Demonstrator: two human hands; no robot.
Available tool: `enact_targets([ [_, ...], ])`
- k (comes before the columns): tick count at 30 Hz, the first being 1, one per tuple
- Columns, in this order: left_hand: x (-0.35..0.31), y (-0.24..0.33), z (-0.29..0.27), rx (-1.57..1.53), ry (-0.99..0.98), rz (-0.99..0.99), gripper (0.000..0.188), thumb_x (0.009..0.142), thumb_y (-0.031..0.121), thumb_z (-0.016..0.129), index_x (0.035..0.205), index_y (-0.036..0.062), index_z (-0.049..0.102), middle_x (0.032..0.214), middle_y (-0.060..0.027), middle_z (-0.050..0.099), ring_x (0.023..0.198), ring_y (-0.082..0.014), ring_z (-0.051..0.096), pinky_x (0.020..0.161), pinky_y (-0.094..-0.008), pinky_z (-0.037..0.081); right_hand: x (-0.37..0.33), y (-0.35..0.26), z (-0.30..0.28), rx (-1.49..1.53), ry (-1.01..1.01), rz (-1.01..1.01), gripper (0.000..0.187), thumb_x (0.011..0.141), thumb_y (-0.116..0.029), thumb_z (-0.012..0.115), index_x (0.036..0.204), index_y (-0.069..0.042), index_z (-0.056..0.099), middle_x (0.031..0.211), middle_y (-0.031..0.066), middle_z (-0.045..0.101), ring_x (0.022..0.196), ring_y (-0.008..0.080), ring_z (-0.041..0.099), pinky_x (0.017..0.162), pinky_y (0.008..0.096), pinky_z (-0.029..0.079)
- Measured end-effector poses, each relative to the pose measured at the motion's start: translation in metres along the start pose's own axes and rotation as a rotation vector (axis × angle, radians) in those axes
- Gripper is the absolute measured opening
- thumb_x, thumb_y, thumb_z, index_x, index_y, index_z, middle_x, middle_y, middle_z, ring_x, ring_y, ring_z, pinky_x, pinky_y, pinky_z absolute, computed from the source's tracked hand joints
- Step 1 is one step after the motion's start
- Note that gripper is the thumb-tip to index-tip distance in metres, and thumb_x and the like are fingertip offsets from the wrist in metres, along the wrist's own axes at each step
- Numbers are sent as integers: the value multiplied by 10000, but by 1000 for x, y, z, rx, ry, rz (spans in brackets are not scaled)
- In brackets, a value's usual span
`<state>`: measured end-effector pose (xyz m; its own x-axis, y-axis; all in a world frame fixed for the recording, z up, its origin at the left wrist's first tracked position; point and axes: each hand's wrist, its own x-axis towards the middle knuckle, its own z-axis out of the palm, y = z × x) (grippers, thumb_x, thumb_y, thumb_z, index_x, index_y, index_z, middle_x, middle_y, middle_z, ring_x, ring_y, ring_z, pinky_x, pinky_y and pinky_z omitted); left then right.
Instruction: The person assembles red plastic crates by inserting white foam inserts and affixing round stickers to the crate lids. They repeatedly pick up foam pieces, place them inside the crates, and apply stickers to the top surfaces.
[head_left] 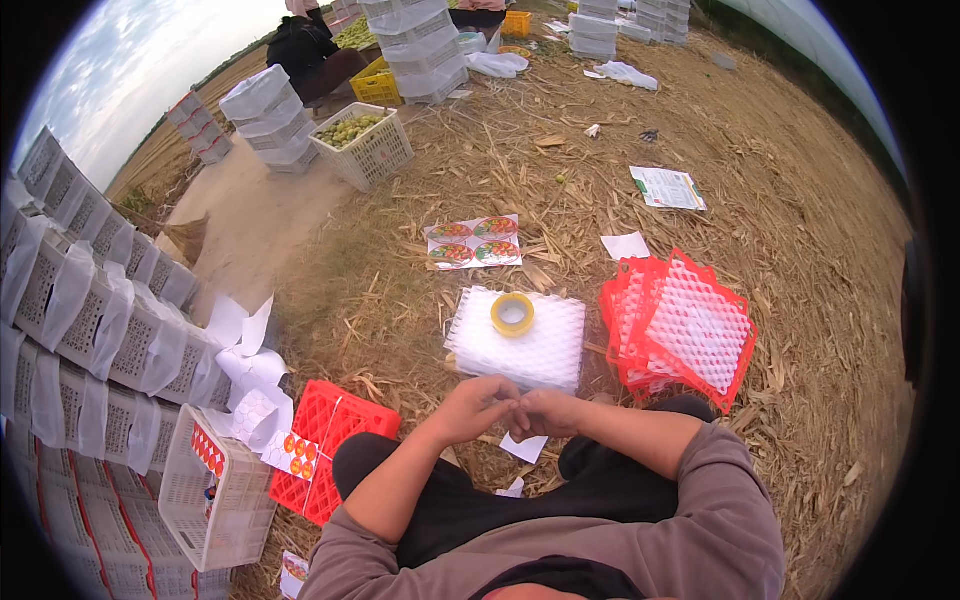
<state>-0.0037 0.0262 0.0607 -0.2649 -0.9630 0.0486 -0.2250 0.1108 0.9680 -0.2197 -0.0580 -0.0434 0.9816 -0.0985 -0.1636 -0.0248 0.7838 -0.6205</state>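
My left hand (474, 409) and my right hand (549, 413) meet in front of my lap, fingers bent and pinched together. Whatever may be between the fingertips is hidden or too small to name. Just beyond them lies a white bumpy block (468, 335), perhaps stacked foam sheets. On top of it rests a yellow-rimmed roll of tape (512, 315). Right of the block, several red plastic lids (738, 372) with white netting are fanned in an overlapping pile. A sheet of oval fruit stickers (474, 242) lies on the straw beyond the block.
At my left knee are strapped red lids (345, 418) and a white crate (240, 515) with papers (255, 370) and round stickers. Stacked grey-white crates (95, 330) line the left side. A fruit-filled crate (368, 150) stands farther off, near people. A printed bag (668, 188) lies on straw.
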Motion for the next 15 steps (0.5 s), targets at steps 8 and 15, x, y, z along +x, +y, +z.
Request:
enact_targets([
  [8,13,-37,-6,4,-17,-83,145,1099,175,548,1061,36,568,936,-52,688,863,-128,604,812,-295,499,-7,-44,25,-346,334,92,454,1040,-503,667,990,-57,733,958,55,750,826,175,687,808,354,566],
  [15,23,-40,8,11,-117,-109,194,1129,194,483,1016,45,536,877,-66,715,869,-147,630,857,-314,495,-216,-102,6,-687,598,-348,290,1058,-312,662,1082,-34,743,1008,48,759,953,140,702,915,321,550],
])
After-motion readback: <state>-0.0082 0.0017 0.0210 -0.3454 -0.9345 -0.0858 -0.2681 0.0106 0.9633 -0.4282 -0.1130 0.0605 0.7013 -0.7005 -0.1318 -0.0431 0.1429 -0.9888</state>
